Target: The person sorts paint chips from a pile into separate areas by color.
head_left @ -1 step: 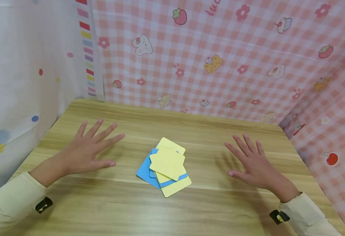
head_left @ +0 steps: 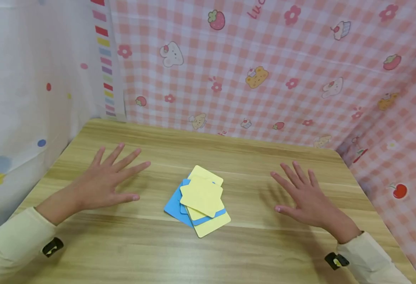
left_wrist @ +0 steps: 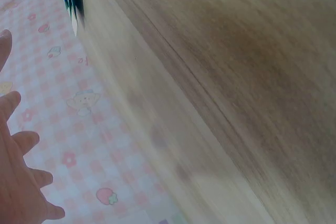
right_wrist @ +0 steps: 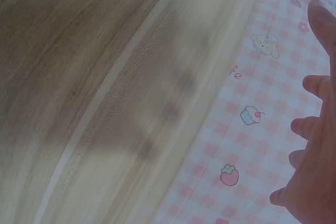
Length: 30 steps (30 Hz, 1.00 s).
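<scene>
A loose pile of yellow and blue cards lies in the middle of the wooden table, the pieces overlapping at different angles. To the left of the pile, my left hand hovers palm down with its fingers spread. On the other side, my right hand is held the same way, its shadow falling on the wood. Neither hand touches the cards. The left wrist view has the spread left hand at its edge. Along the edge of the right wrist view is the right hand, also holding nothing.
A pink checked cloth with cartoon prints hangs behind the table and along its right side. At the left hangs a white cloth with coloured dots. Black clips or straps sit at both sleeve cuffs.
</scene>
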Each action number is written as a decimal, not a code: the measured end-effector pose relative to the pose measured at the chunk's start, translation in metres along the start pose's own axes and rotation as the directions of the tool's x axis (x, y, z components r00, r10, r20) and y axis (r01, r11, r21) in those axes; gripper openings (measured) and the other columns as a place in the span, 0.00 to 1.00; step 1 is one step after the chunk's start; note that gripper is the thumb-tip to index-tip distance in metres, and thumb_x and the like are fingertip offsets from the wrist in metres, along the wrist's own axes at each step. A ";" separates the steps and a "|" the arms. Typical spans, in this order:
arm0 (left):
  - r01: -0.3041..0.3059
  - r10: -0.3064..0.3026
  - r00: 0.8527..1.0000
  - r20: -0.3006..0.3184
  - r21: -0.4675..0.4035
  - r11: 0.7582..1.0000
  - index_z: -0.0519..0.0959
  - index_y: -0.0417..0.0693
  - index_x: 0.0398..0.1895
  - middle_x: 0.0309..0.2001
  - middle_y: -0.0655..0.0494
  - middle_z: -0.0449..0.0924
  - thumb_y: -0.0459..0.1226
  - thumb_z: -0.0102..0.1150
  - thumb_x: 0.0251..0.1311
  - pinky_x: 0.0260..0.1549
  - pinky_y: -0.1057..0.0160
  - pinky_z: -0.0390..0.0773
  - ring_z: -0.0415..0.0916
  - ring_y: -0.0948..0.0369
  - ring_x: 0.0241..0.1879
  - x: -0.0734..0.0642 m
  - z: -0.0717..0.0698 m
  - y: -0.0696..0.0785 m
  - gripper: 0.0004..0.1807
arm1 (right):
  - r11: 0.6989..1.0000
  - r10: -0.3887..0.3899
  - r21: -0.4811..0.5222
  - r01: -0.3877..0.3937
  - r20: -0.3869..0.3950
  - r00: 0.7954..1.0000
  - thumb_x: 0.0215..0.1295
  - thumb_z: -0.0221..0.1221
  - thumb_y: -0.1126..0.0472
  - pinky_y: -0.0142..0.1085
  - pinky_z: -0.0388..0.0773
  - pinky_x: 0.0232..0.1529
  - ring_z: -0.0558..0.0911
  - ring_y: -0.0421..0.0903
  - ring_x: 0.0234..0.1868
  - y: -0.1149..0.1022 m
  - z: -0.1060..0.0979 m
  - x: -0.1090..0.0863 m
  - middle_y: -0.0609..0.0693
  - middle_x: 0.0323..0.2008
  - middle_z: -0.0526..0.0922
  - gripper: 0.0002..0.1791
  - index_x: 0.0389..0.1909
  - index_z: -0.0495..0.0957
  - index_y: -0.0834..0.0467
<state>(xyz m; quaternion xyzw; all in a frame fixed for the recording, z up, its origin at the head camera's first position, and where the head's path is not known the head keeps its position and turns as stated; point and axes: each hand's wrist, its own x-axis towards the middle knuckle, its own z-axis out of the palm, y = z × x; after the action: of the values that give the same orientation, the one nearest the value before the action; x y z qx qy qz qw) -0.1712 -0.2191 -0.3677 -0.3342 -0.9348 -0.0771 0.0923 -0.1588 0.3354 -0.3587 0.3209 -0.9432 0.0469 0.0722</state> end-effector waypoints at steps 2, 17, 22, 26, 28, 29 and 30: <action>-0.001 0.001 1.000 0.004 -0.004 1.000 0.56 0.69 0.80 0.81 0.50 0.46 0.64 0.58 0.63 0.66 0.23 0.37 0.37 0.34 0.78 0.000 0.000 0.000 0.44 | 1.000 0.002 0.000 -0.002 0.001 1.000 0.67 0.61 0.38 0.75 0.39 0.67 0.36 0.64 0.80 0.000 0.000 0.000 0.58 0.81 0.44 0.46 0.80 0.53 0.47; -0.059 0.068 0.992 0.108 -0.088 0.994 0.52 0.62 0.82 0.81 0.53 0.49 0.66 0.58 0.62 0.69 0.28 0.35 0.39 0.45 0.80 0.032 0.006 0.017 0.50 | 0.999 -0.003 0.048 0.004 -0.031 1.000 0.63 0.69 0.45 0.73 0.49 0.66 0.49 0.68 0.77 -0.023 0.006 0.028 0.66 0.77 0.53 0.49 0.77 0.57 0.59; -0.163 0.186 0.968 0.170 -0.139 0.977 0.53 0.51 0.81 0.79 0.51 0.55 0.65 0.62 0.59 0.71 0.31 0.39 0.46 0.48 0.79 0.063 0.017 0.036 0.54 | 0.992 -0.037 0.120 0.043 -0.055 0.998 0.59 0.71 0.48 0.64 0.63 0.67 0.63 0.67 0.72 -0.060 0.021 0.050 0.69 0.71 0.63 0.46 0.71 0.63 0.68; -0.221 0.257 0.938 0.233 -0.170 0.960 0.54 0.45 0.80 0.79 0.49 0.55 0.64 0.65 0.58 0.72 0.34 0.45 0.50 0.49 0.78 0.088 0.029 0.048 0.56 | 0.973 -0.032 0.228 0.026 0.024 0.999 0.59 0.71 0.45 0.57 0.66 0.68 0.65 0.64 0.72 -0.086 0.035 0.069 0.66 0.72 0.64 0.45 0.69 0.66 0.67; -0.232 0.278 0.922 0.270 -0.191 0.954 0.55 0.42 0.80 0.79 0.47 0.55 0.63 0.66 0.57 0.71 0.35 0.48 0.50 0.49 0.78 0.099 0.036 0.052 0.57 | 0.962 -0.043 0.270 0.025 0.063 0.997 0.58 0.71 0.43 0.55 0.68 0.67 0.67 0.62 0.70 -0.095 0.043 0.079 0.66 0.71 0.65 0.47 0.69 0.66 0.67; -0.226 0.281 0.913 0.296 -0.206 0.952 0.55 0.41 0.80 0.79 0.47 0.55 0.63 0.66 0.57 0.72 0.35 0.48 0.50 0.49 0.78 0.104 0.039 0.054 0.57 | 0.959 -0.050 0.283 0.026 0.077 0.996 0.57 0.71 0.42 0.53 0.69 0.67 0.69 0.61 0.69 -0.099 0.048 0.083 0.65 0.70 0.66 0.47 0.68 0.66 0.67; -0.221 0.285 0.904 0.319 -0.222 0.950 0.55 0.40 0.79 0.79 0.46 0.55 0.63 0.67 0.56 0.72 0.35 0.49 0.50 0.49 0.78 0.108 0.041 0.057 0.57 | 0.957 -0.054 0.289 0.026 0.092 0.994 0.56 0.72 0.41 0.52 0.70 0.66 0.70 0.59 0.67 -0.102 0.053 0.087 0.64 0.70 0.66 0.48 0.68 0.66 0.67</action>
<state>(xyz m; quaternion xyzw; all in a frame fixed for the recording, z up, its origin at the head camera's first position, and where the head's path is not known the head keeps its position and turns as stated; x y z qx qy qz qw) -0.2219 -0.1010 -0.3790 -0.4684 -0.8739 -0.0885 -0.0953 -0.1706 0.1956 -0.3916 0.3489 -0.9221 0.1658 -0.0211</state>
